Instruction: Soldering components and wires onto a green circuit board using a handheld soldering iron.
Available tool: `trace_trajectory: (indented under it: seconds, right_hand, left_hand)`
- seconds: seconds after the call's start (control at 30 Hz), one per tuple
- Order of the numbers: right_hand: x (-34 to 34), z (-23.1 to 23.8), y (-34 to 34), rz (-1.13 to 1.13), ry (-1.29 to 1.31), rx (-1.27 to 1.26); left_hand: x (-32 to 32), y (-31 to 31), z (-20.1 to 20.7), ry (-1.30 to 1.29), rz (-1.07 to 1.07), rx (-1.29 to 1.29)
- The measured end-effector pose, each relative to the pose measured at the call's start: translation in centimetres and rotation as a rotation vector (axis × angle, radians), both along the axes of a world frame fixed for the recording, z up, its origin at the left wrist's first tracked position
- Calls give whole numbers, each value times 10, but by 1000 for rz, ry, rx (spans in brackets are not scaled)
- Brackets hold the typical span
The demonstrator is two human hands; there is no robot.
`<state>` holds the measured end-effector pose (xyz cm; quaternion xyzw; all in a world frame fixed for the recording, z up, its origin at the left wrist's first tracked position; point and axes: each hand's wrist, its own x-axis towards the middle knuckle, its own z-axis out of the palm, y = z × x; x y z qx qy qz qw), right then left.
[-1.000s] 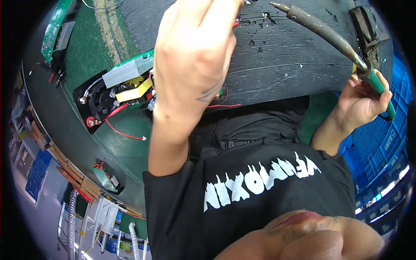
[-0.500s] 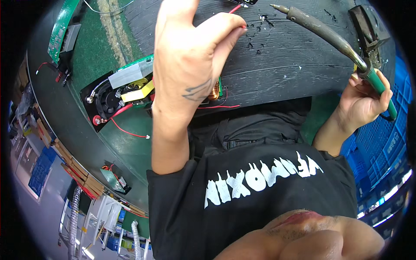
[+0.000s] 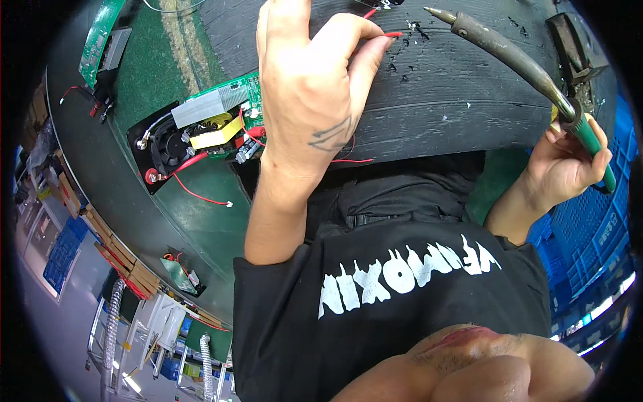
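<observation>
My left hand [image 3: 311, 80] pinches a short red wire [image 3: 394, 34] between thumb and forefinger over the black work surface. The wire's tip sticks out to the right of the fingertips. A circuit board assembly [image 3: 214, 120] with a fan, silver heat sink and yellow transformer lies to the left, partly hidden by this hand. My right hand [image 3: 562, 164] is wrapped round the green handle of a soldering iron [image 3: 516, 60]. The iron's tip points up and left, apart from the wire. Near the top edge, another red lead meets a black part [image 3: 387, 3], cut off by the frame.
A soldering iron stand [image 3: 573, 50] sits at the far right of the black board [image 3: 429, 120]. Blue plastic crates [image 3: 593, 224] stand beyond the right arm. At the upper left is another green circuit board [image 3: 97, 47]. A small board [image 3: 181, 273] with wires lies farther left.
My left hand has shifted right with the wire, uncovering more of the circuit board assembly. The soldering iron has moved only slightly, down and to the right.
</observation>
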<state>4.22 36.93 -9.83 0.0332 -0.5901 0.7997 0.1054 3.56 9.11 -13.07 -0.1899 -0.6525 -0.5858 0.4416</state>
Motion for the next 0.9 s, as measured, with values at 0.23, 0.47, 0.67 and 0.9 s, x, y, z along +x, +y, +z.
trace_trajectory:
  seconds: [0.23, 0.47, 0.67, 0.9]
  right_hand:
    - [0, 0, -3, 93, -14, -48]
    - [-2, 0, -2, 45, 2, -2]
    - [0, 1, -5, 40, -9, 0]
    - [-3, 4, -11, 70, -1, 5]
  left_hand:
    - [13, -2, 19, -476, 84, -359]
    - [29, -4, 52, -782, 187, -546]
    - [27, 1, 59, -918, 207, -497]
    - [0, 1, -3, -57, 202, -172]
